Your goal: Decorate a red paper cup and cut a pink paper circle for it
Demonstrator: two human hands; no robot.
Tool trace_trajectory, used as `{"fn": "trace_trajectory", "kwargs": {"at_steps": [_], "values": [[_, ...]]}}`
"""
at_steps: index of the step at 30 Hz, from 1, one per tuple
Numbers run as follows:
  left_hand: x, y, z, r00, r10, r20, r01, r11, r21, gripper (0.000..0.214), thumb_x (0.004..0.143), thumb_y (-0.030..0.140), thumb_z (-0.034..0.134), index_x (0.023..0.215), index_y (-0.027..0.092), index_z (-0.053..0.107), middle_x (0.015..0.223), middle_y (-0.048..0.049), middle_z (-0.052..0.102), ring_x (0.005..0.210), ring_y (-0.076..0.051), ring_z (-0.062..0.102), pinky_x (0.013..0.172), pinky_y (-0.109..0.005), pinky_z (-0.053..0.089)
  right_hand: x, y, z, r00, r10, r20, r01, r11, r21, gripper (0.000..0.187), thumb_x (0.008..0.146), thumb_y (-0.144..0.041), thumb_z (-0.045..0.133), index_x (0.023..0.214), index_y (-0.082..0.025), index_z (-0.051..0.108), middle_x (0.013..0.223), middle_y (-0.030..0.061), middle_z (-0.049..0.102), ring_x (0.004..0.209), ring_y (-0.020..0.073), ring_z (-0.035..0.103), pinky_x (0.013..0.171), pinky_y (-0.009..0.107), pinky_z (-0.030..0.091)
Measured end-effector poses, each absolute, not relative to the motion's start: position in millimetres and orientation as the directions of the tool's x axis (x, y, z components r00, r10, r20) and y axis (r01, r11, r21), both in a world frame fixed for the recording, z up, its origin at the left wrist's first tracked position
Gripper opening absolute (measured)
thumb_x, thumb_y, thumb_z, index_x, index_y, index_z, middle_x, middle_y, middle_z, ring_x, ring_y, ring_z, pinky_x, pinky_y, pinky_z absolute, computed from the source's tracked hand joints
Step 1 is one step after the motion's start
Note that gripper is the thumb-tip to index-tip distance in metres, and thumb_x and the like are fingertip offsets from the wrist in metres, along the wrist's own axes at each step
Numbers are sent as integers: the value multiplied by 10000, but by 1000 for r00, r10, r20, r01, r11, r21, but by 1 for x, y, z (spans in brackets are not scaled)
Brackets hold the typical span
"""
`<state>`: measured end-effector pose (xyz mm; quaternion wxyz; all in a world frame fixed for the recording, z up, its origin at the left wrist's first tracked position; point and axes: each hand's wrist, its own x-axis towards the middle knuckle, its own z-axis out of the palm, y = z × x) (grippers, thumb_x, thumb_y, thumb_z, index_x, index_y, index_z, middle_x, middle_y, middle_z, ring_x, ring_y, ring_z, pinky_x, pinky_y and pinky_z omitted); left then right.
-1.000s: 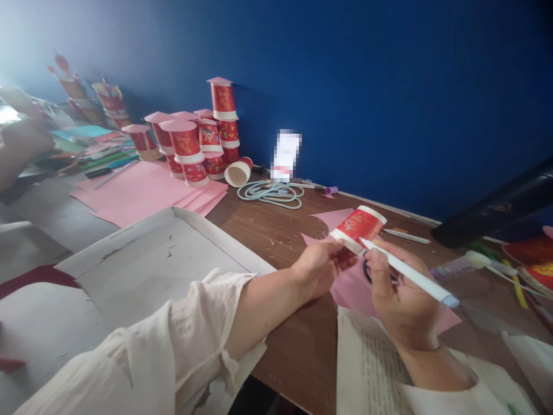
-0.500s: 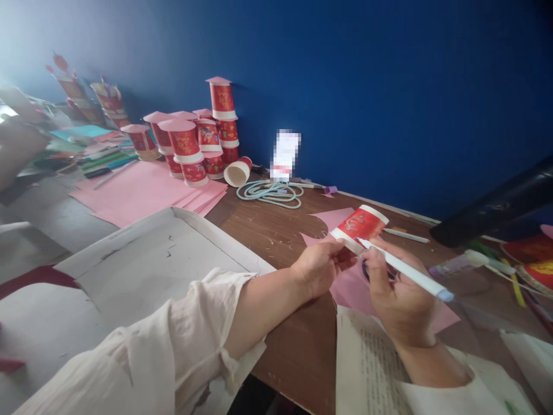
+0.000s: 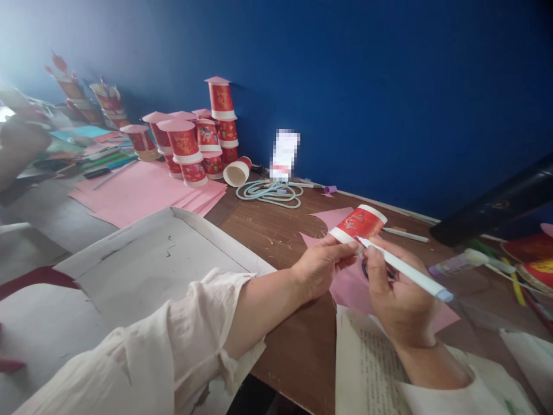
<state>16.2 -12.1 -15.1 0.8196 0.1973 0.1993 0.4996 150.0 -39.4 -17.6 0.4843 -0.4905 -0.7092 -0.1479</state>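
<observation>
My left hand (image 3: 322,266) pinches the white rim of a red paper cup (image 3: 359,224) with gold print, held on its side above a pink paper sheet (image 3: 345,282). My right hand (image 3: 395,291) grips a white pen (image 3: 404,270) with a pale blue end. The pen's tip touches the cup near its rim. Both hands hover over the brown wooden table (image 3: 276,242). Something dark lies under my right fingers, mostly hidden.
Stacked red cups (image 3: 203,135) with pink paper lids stand at the blue wall, on pink sheets (image 3: 142,190). A coiled pale cable (image 3: 272,193), a flat white box (image 3: 151,259), a printed page (image 3: 367,363), and markers (image 3: 496,265) surround me. Another person's arm (image 3: 19,144) shows far left.
The cup has turned slightly in my left hand, and my fingers have shifted further along its rim. The pen has barely moved.
</observation>
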Motion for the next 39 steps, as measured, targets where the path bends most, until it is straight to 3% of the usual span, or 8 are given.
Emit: {"fn": "trace_trajectory", "kwargs": {"at_steps": [13,21,39], "values": [[17,-11,-16,390,891,-233,-727,453,515,184,715,122,786,889,119,726,888,-55,718,756,-101,629,886,-261,471,144,-41,-17,-43,565,824,843,464,-274,227,934,-254,607,1068,-105,715,940,138,767,867,229,738,778,342,593],[16,-11,-16,399,886,-235,-723,462,514,153,729,119,776,872,115,724,881,-55,716,753,-97,622,894,-261,465,147,-39,-18,-103,520,848,837,506,-209,212,919,-218,627,1073,-106,720,986,148,769,899,238,739,796,349,591],[16,-10,-13,389,884,-261,-716,468,519,76,770,89,722,845,100,717,827,-61,711,698,-95,627,855,-258,493,147,-40,-17,-96,528,844,840,497,-216,204,923,-214,608,1082,-114,689,885,127,753,867,243,735,788,367,591]]}}
